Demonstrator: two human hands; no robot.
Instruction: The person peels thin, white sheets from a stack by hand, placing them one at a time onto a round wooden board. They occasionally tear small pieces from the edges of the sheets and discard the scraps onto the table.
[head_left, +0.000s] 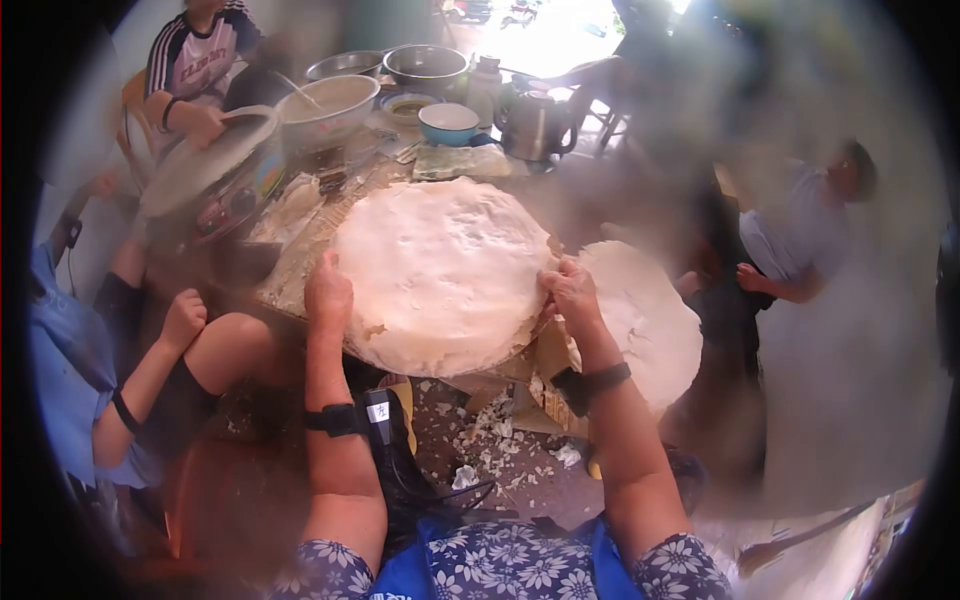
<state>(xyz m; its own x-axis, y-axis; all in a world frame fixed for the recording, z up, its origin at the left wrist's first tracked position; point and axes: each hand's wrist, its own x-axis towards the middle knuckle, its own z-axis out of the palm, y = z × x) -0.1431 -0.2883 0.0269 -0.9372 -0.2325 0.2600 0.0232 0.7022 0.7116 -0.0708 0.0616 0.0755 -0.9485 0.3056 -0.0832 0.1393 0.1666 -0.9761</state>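
A large, round, pale flat sheet (440, 270) with ragged edges lies in front of me at the near side of the table. My left hand (329, 290) grips its left edge, the fingers closed on the rim. At the right edge my right hand (568, 290) pinches the rim between thumb and fingers. A second pale round sheet (645, 325) is beyond my right wrist, partly hidden behind my forearm. What lies under the large sheet is hidden.
Metal basins (425, 66), a large bowl (328, 112), a blue bowl (449, 122) and a metal kettle (538, 125) stand at the table's back. People sit at left; another person (800, 230) is at right. Pale scraps (500, 440) litter the floor.
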